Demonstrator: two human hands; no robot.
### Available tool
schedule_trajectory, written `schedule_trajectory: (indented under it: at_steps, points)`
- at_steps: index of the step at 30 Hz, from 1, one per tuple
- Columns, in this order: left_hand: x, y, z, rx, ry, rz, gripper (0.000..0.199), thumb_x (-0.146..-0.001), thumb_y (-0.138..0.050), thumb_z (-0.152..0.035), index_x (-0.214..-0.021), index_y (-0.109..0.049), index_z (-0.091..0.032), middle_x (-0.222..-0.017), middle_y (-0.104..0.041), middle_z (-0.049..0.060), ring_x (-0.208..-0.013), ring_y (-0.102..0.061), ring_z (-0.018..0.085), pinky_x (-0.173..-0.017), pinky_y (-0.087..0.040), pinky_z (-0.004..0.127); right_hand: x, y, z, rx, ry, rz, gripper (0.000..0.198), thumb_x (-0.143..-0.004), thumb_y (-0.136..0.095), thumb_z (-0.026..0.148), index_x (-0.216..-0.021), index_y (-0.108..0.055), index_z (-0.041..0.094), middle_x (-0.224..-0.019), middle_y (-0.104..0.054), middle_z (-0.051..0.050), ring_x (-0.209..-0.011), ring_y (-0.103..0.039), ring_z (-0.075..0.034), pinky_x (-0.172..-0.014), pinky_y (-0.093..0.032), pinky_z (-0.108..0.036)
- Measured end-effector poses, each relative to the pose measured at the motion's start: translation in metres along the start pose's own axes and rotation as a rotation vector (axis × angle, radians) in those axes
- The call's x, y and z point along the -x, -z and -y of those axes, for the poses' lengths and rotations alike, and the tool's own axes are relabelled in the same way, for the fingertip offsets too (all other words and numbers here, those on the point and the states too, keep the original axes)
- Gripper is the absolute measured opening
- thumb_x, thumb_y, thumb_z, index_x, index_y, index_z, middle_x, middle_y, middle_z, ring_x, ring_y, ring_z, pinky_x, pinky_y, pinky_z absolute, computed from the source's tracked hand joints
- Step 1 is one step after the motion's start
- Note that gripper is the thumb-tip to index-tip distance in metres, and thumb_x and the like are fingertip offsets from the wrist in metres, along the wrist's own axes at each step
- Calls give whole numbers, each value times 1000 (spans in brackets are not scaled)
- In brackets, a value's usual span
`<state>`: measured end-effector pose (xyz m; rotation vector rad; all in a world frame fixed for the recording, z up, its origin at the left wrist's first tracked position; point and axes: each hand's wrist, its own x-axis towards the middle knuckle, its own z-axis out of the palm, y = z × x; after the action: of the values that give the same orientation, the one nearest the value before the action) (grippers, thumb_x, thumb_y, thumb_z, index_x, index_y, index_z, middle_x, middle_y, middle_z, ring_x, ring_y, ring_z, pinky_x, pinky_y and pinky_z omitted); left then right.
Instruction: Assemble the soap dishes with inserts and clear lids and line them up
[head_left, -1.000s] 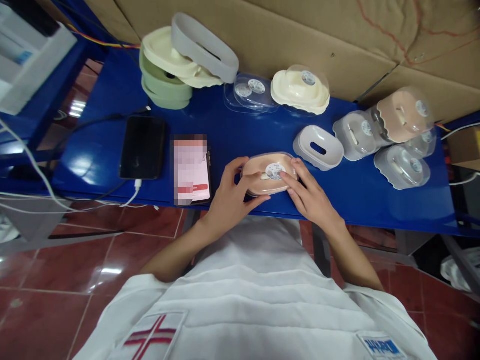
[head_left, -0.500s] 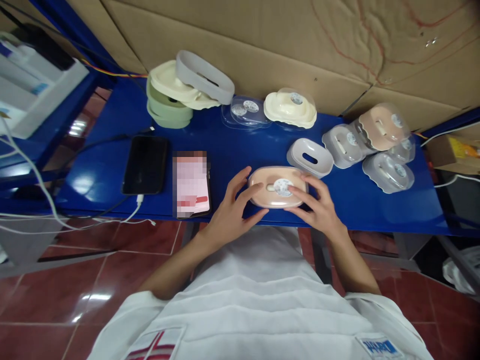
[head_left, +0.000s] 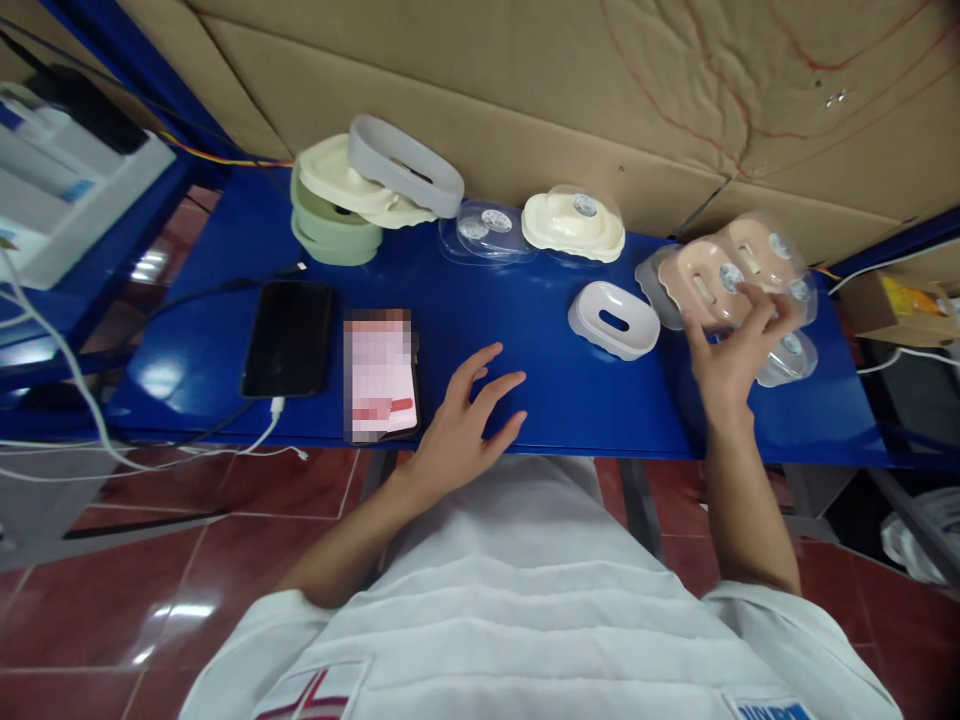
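Note:
My right hand (head_left: pixel 739 350) grips a peach soap dish (head_left: pixel 697 268) with a clear lid and a round sticker, at the pile on the right. The thumb is at its near edge and the fingers are on its right side. Under and around it lie another peach lidded dish (head_left: pixel 754 240) and grey lidded ones, partly hidden. My left hand (head_left: pixel 476 420) is open over the front of the blue table, fingers spread, holding nothing. Between my hands sits a pale oval base (head_left: pixel 637 335) with a dark slot.
Green, cream and grey dish parts (head_left: pixel 337 235) are stacked at the back left. Clear lids (head_left: pixel 499 240) and a cream lidded dish (head_left: pixel 574 228) lie beside them. A black phone (head_left: pixel 287 338) with a white cable and a lit phone (head_left: pixel 380 375) lie at the left.
My right hand has carried the peach dish from in front of me to the pile on the right. My left hand has let go of it and stays near its place.

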<state>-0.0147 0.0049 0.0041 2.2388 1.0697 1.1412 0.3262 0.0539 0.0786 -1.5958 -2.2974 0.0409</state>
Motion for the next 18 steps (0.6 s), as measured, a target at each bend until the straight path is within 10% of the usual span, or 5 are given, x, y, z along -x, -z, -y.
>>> schedule_trajectory:
  at_steps: [4, 10, 14, 18]
  points:
    - [0, 0, 0, -11, 2, 29, 42, -103, -67, -23, -144, -56, -26, -166, -39, 17, -153, -47, 33, -118, -54, 54, -11, -2, -10, 12, -59, -14, 63, -107, -40, 68, -152, -53, 26, -163, -43, -21, -155, -31, -45, -116, -37, -72]
    - [0, 1, 1, -68, -3, 89, 38, -105, -65, -25, -142, -57, -25, -163, -44, 17, -151, -50, 33, -119, -53, 55, -18, -17, -38, 159, -244, -378, 70, -109, -42, 64, -162, -41, 18, -168, -37, -27, -157, -32, -45, -121, -31, -75]
    - [-1, 0, 1, -129, -15, 97, 47, -105, -64, -27, -151, -52, -23, -163, -46, 19, -152, -49, 34, -121, -52, 55, -4, -36, -9, -27, 126, -18, 51, -112, -49, 50, -153, -56, 21, -150, -65, -16, -144, -58, -37, -121, -42, -68]
    - [-3, -2, 0, -236, -55, 123, 61, -105, -64, -28, -162, -42, -21, -173, -34, 22, -162, -34, 40, -126, -44, 61, -3, -44, 37, -211, 362, 180, 42, -114, -48, 41, -152, -59, 29, -160, -59, -5, -151, -54, -26, -131, -40, -51]
